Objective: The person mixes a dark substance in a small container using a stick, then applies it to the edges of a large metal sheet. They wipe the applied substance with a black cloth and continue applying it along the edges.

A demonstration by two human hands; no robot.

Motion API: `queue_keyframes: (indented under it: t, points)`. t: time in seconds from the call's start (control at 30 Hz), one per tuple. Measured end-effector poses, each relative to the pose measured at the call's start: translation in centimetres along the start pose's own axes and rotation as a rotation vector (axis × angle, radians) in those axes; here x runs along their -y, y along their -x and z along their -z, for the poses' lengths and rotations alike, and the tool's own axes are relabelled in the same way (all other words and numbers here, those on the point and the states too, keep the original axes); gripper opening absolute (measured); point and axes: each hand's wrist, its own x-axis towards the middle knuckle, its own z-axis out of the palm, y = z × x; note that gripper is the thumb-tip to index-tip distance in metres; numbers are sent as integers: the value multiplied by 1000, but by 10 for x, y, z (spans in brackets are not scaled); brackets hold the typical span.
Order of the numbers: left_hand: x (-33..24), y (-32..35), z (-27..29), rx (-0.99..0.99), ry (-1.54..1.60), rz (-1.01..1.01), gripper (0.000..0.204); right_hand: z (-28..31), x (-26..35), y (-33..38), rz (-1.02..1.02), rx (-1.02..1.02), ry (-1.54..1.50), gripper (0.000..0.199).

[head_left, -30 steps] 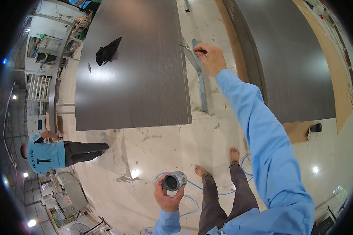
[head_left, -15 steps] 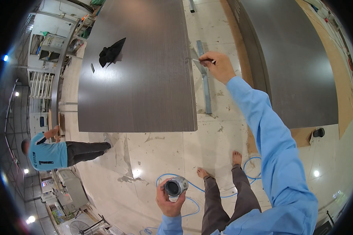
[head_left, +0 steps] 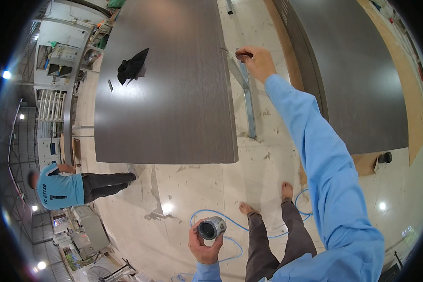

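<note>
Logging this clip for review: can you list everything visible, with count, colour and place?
panel: 1, dark grey wood-grain, centre, raised above the floor
second panel: 1, dark grey, right
cloth: 1, black, on the centre panel, upper left
metal rail: 1, grey, in the gap between the panels
hose: 1, blue, on the floor by the feet
floor: pale, stained
co-worker: 1, blue shirt, dark trousers, far left
can: 1, grey metal, open top, in the left hand
brush: 1, thin, at the panel's right edge, in the right hand
left hand: bottom centre
right hand: top centre
</note>
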Motion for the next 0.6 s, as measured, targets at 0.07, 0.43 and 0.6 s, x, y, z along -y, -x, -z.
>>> queue_keyframes:
  t: [0.07, 0.43, 0.6]
  points:
    - [0, 0, 0, 0, -2, 0, 71, 3, 0, 0, 86, 48, 8, 22]
    - [-2, -2, 1, 15, 47, -15, 70, 4, -2, 1, 113, 136, 65, 18]
    - [0, -4, 2, 28, -18, -22, 71, 1, -4, -11, 111, 39, 90, 16]
